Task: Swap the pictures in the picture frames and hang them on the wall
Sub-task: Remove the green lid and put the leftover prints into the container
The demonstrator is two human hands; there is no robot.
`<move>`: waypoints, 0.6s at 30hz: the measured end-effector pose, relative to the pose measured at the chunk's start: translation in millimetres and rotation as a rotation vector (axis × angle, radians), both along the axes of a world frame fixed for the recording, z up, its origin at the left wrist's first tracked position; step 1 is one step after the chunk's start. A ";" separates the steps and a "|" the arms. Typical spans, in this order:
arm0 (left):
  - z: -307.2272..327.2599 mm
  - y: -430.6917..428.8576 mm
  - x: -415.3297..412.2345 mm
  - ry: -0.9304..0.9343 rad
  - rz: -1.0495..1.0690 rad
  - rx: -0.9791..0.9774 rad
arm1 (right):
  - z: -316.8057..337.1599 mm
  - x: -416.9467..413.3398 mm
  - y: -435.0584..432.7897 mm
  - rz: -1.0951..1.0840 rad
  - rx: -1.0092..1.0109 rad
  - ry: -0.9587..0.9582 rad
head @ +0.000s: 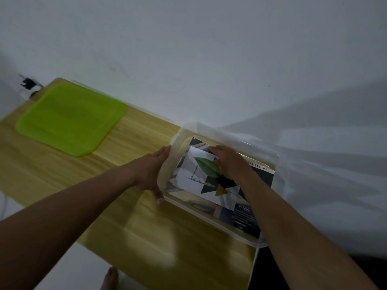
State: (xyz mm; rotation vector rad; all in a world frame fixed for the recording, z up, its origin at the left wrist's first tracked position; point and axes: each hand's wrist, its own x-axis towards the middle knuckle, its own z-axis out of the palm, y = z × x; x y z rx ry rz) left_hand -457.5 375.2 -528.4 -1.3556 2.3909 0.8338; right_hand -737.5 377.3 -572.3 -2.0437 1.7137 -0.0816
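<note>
The leaf picture (201, 170) lay face up in the clear bin (182, 132), right of centre in the frame. It sat on top of a second print (222, 190) with dark and gold triangles. Under both was a dark printed card (249, 218). Whether that card belonged to a frame could not be told.

This looked like an early step: getting the pictures out of the bin before any swapping or hanging. The next move would call for lifting the leaf picture clear of the bin wall without creasing it, while the bin was kept from sliding.

The right hand (230, 164) reached down into the bin. Its fingers curled over the picture's far edge and its thumb lay on the leaf, seemingly pinching the sheet, though blur softened the detail. The left hand (150, 172) lay flat against the bin's outer left wall, fingers straight and thumb pointing down, bracing it and gripping nothing.

The bin stood on a wooden table (125, 206). A green lid (71, 118) lay at upper left, and white cloth (324, 164) filled the right side.
</note>
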 end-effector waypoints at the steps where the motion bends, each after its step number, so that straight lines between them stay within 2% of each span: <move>1: -1.2 -0.3 0.9 0.010 -0.003 0.001 | 0.4 0.2 2.0 -0.002 -0.001 0.004; 8: -1.6 -1.9 4.6 0.062 0.005 -0.026 | 26.7 10.8 13.8 -0.050 -0.027 0.010; 12: 23.7 -2.8 13.2 0.146 0.121 -0.070 | 58.7 38.0 14.1 -0.071 0.016 0.095; 18: 57.7 -35.1 91.9 0.090 0.177 -0.192 | 98.8 121.8 -10.5 -0.110 -0.035 0.170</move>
